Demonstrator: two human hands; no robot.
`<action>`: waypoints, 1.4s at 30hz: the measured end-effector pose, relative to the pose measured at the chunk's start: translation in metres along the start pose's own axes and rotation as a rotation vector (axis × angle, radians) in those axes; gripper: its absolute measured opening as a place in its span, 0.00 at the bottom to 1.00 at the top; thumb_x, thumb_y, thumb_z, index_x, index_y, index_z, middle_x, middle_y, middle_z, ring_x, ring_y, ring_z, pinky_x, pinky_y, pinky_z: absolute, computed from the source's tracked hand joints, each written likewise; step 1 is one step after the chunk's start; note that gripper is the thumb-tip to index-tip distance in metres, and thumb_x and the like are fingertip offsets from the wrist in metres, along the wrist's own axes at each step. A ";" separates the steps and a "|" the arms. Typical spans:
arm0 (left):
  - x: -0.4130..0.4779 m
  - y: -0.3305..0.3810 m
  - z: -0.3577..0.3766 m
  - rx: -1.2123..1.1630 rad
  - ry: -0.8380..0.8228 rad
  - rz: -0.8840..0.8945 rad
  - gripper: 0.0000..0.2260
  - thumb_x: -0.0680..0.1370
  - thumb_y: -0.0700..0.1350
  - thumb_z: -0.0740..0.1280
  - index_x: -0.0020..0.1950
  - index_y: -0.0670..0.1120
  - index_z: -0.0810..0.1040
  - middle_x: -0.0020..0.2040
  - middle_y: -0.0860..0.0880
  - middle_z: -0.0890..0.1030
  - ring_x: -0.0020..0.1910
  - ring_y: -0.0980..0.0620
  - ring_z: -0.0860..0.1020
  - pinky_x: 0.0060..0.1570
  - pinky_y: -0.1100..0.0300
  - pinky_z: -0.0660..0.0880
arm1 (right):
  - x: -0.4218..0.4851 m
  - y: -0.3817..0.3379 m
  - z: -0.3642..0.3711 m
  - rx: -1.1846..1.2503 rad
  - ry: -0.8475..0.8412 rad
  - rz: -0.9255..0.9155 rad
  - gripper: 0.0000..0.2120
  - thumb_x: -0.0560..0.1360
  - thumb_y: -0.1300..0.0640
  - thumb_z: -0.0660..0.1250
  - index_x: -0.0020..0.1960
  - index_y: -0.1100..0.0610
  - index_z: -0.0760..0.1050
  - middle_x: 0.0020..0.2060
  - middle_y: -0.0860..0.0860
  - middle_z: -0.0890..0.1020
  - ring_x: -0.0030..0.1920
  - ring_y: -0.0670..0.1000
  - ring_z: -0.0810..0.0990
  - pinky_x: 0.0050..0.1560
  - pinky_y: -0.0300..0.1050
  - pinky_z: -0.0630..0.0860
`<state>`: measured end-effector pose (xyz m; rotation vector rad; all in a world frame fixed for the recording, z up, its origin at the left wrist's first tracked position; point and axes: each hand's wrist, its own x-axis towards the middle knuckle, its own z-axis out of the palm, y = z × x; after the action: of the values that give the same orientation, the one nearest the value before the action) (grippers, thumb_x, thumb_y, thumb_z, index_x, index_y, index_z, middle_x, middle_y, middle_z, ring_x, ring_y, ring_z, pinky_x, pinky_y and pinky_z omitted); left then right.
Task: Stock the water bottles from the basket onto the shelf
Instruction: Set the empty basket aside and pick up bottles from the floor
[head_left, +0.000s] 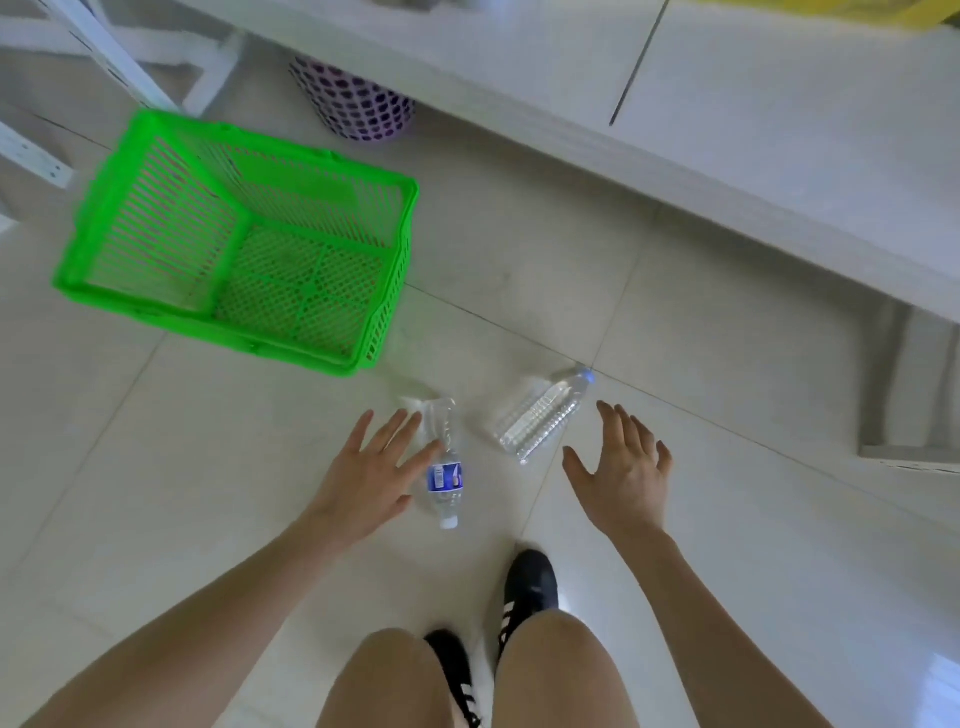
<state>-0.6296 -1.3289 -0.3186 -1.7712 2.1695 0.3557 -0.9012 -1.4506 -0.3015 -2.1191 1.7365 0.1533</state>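
Though blue label (444, 476) marks bottle (445, 500), writing illegible; left hand (371, 478), right hand (623, 475) splayed wide, empty.

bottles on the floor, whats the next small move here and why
Probably lower both open hands and close each on its nearest bottle: the left hand on the blue-labelled bottle, the right hand on the clear bottle. Both bottles lie on the floor outside the empty green basket, and neither is gripped yet.
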 end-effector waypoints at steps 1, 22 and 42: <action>0.009 -0.003 0.019 0.021 -0.011 0.024 0.48 0.58 0.56 0.81 0.73 0.52 0.62 0.70 0.39 0.72 0.69 0.40 0.72 0.71 0.41 0.50 | 0.007 0.003 0.019 0.005 0.012 -0.003 0.33 0.73 0.43 0.68 0.73 0.57 0.66 0.70 0.57 0.73 0.70 0.60 0.69 0.68 0.65 0.63; 0.139 -0.053 0.222 0.115 0.102 0.507 0.39 0.63 0.74 0.62 0.71 0.60 0.68 0.75 0.49 0.67 0.76 0.46 0.58 0.73 0.46 0.54 | 0.100 0.041 0.238 0.493 0.100 0.240 0.40 0.72 0.45 0.71 0.76 0.54 0.56 0.70 0.58 0.69 0.66 0.63 0.70 0.61 0.58 0.70; 0.145 -0.041 0.234 -0.064 0.321 -0.226 0.34 0.61 0.77 0.59 0.44 0.46 0.75 0.39 0.46 0.74 0.35 0.45 0.76 0.31 0.56 0.72 | 0.145 0.034 0.247 0.736 0.033 0.521 0.46 0.64 0.59 0.75 0.73 0.55 0.51 0.58 0.61 0.73 0.47 0.59 0.75 0.45 0.49 0.74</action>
<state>-0.5957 -1.3772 -0.5907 -2.2129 2.1464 0.0906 -0.8618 -1.4979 -0.5830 -1.1401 1.9306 -0.3344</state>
